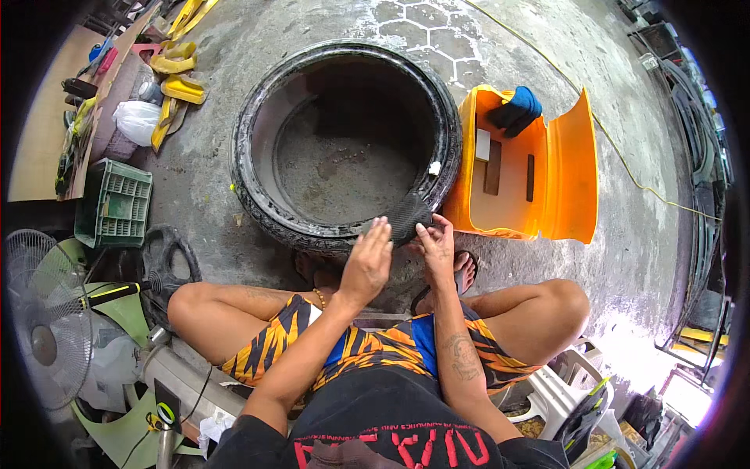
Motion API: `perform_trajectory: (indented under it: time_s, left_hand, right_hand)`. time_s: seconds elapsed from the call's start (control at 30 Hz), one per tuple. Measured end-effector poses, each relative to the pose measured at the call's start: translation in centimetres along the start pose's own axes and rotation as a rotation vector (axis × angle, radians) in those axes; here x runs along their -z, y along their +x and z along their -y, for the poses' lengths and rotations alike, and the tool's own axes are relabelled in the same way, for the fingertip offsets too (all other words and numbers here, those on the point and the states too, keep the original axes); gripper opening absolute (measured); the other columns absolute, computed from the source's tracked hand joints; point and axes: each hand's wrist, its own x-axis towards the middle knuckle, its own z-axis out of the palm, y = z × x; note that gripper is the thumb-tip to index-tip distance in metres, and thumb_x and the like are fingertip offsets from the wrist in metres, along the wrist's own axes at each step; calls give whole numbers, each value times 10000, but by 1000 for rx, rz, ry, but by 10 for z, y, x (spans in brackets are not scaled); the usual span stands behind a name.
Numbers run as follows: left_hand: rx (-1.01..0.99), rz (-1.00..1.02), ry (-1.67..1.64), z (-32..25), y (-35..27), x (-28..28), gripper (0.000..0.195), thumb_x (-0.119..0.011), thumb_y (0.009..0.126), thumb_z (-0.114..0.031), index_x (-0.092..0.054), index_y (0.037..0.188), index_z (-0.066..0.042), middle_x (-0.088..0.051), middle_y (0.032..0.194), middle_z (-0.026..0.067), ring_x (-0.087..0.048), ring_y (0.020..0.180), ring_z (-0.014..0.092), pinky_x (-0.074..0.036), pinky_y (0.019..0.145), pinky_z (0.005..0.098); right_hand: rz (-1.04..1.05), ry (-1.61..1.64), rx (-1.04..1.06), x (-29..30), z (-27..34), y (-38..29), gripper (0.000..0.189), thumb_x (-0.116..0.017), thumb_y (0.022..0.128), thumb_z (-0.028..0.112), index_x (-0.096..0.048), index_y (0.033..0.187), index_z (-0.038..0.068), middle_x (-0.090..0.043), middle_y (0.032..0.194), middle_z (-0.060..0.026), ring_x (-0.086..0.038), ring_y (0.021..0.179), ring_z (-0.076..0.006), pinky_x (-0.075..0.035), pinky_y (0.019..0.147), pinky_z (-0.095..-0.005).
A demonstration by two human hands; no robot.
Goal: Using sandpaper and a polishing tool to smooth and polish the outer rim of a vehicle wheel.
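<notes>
A large black tyre-like ring (344, 237) lies flat on the concrete before me, with floor showing through its middle. Over its near right rim lies a black piece of woven-looking material (404, 218), perhaps carbon-fibre cloth. My left hand (368, 261) is held flat with straight fingers, its fingertips at the left edge of this piece. Between thumb and fingers, my right hand (438, 243) pinches the piece's right end. A small white object (434, 168) rests on the rim just beyond; I cannot tell what it is.
Close on the right stands a cut-open orange plastic container (571, 170) with a dark blue cloth (518, 108) over its edge. To the left are a green crate (111, 202), a steering wheel (170, 264) and a fan (50, 328). A yellow cord (621, 155) crosses the floor.
</notes>
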Motion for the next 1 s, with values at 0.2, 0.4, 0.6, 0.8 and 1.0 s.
perform_trajectory:
  time_s: [0.2,0.4,0.6,0.8,1.0]
  left_hand:
    - [-100,79,225,-2,29,-44,467,-506,1041,-142,-499,1428,118,-456,1555,280,-441,1458,417,-381,1168,513]
    - [-192,111,226,-3,49,-36,468,-510,1032,-150,-508,1409,128,-486,1516,301,-465,1426,433,-380,1178,496]
    - [-125,204,231,8,5,-3,450,-521,1033,-126,-514,1411,117,-468,1536,293,-457,1438,424,-408,1140,508]
    - [-244,137,213,1,65,-41,419,-517,1023,-118,-546,1357,134,-499,1497,310,-470,1420,434,-406,1147,515]
    - [-220,153,240,18,29,-15,432,-506,1023,-125,-545,1366,135,-494,1508,301,-462,1434,420,-388,1166,498]
  right_hand:
    - [31,-2,75,-3,2,-7,482,-727,977,104,-506,1406,106,-599,952,11,-576,790,-63,-486,637,-196]
    - [-18,34,88,-8,5,-4,484,-739,956,51,-580,1413,50,-578,955,34,-567,827,-47,-476,683,-171]
    - [-5,138,-31,-16,7,-16,511,-711,989,94,-582,1482,119,-475,906,69,-512,777,-30,-611,633,-243]
    - [21,117,144,-1,-15,-2,526,-729,980,124,-581,1485,127,-472,926,60,-493,779,-31,-607,635,-232]
    - [-16,54,109,-23,-4,-11,511,-701,1007,137,-564,1498,104,-503,911,65,-502,759,-31,-554,665,-206]
